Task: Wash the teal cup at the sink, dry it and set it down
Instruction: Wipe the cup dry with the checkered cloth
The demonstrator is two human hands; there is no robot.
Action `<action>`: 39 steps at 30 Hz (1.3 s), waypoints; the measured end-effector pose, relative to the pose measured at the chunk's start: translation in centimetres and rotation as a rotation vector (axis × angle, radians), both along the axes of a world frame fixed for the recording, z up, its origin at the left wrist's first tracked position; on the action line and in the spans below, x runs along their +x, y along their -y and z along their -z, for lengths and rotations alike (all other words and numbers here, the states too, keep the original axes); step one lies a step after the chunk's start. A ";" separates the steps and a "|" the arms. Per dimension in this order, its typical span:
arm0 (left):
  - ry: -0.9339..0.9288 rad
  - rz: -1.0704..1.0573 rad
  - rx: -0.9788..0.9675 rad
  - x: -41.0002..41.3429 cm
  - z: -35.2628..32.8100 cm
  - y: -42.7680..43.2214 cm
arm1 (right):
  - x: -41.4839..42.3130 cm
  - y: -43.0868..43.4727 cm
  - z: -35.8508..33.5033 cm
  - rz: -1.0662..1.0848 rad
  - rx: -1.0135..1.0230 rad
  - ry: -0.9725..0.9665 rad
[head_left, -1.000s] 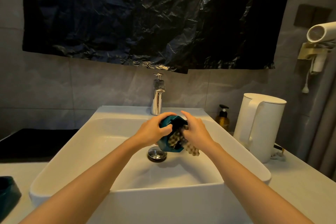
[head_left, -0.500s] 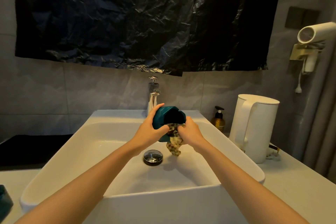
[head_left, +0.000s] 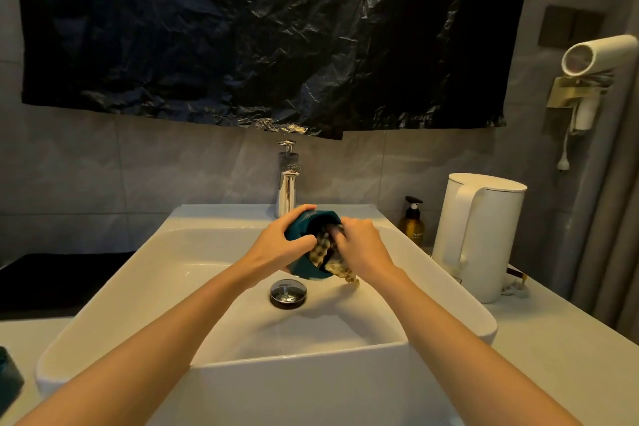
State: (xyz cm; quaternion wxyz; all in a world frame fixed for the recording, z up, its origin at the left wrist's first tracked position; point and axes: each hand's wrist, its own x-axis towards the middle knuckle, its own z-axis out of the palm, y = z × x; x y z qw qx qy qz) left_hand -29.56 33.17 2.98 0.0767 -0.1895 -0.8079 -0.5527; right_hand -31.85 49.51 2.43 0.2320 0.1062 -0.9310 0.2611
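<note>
Holding the teal cup tilted over the sink, our left hand wraps its wall while our right hand pinches a checked cloth pushed into its mouth. Wet surfaces could let it slip and strike the basin.

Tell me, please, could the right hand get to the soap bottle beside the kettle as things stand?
Probably not at once: the right hand is pushing a cloth into the cup. The path right to the soap bottle looks clear.
</note>
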 end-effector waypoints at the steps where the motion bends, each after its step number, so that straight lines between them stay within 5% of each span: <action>1: -0.006 -0.012 -0.004 0.0 0.0 0.1 | -0.1 0.1 0.1 -0.046 -0.030 0.050; 6: 0.002 -0.012 -0.024 0.1 0.0 -0.1 | -0.3 0.0 0.1 -0.176 -0.212 0.192; 14: 0.101 0.016 -0.013 0.3 -0.3 0.3 | 0.0 -0.2 -0.3 -0.131 0.087 0.090; 21: 0.159 0.000 -0.014 0.6 -0.9 0.7 | 0.2 -0.8 -0.7 -0.282 -0.203 0.337; 27: 0.154 0.015 -0.045 0.7 -0.9 0.5 | -0.2 -0.9 -0.7 -0.201 -0.352 0.338; 39: 0.179 0.086 -0.192 0.8 -0.1 0.2 | 0.0 -0.7 -0.3 -0.192 0.036 0.217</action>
